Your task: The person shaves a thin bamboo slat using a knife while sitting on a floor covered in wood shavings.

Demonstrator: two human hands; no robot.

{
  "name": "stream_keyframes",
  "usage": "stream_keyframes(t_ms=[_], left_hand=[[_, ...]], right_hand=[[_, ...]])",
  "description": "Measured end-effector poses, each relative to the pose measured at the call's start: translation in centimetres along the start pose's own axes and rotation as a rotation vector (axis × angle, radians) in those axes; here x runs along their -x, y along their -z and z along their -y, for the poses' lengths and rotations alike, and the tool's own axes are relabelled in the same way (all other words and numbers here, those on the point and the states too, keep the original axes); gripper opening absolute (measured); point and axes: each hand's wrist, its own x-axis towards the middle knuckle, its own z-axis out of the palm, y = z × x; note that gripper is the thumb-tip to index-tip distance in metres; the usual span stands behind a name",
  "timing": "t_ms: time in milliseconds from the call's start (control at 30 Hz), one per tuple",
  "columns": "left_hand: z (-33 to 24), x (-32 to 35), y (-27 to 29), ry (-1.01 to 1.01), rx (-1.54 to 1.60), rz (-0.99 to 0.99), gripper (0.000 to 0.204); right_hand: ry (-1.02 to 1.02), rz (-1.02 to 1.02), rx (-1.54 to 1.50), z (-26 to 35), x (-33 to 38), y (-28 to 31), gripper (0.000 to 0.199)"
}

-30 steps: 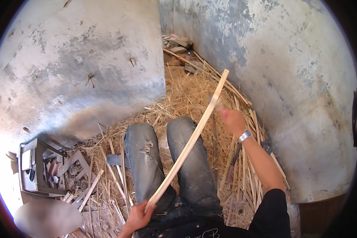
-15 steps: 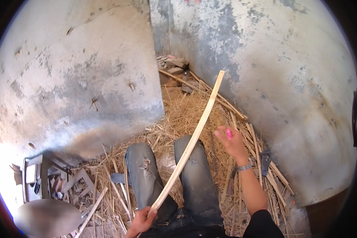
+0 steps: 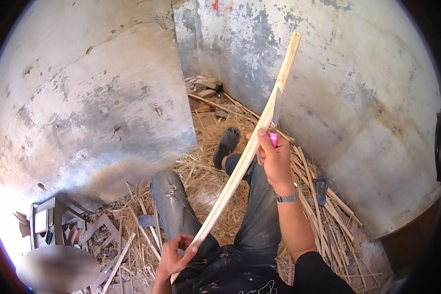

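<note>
A long, pale split bamboo strip [image 3: 241, 169] slants up from near my lap toward the far right. My left hand [image 3: 176, 257] is closed round its lower end, thumb on top. My right hand [image 3: 275, 159] holds a knife with a pink handle [image 3: 273, 140]. Its thin blade [image 3: 276, 111] points up and lies along the right edge of the strip. Some fingers of the right hand reach behind the strip, so their contact with it is partly hidden.
Straw and shavings [image 3: 215, 127] cover the floor round my legs. Loose strips [image 3: 328, 220] lie in a heap to the right. A dark wooden stool [image 3: 54, 223] and scraps stand at left. Weathered walls [image 3: 93, 88] meet in front; my right shoe [image 3: 227, 145] is stretched forward.
The strip's far end has risen. My right hand has come left against the strip, and the knife's blade now shows. My right leg has stretched forward.
</note>
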Motion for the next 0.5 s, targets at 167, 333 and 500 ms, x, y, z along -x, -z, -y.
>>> stream_keyframes(t_ms=[167, 333, 500], left_hand=[[-3.4, -0.8, -1.2, 0.05, 0.16, 0.043, 0.039], [-3.1, -1.0, -2.5, 0.108, 0.095, -0.02, 0.032], [-3.6, 0.3, -4.4, 0.166, 0.039, -0.078, 0.034]], right_hand=[[-0.015, 0.082, -0.143, -1.5, 1.2, -2.6, 0.04], [-0.122, 0.105, -0.106, -3.8, 2.1, -0.9, 0.029], [-0.122, 0.178, 0.022, -6.6, 6.7, 0.0, 0.027]])
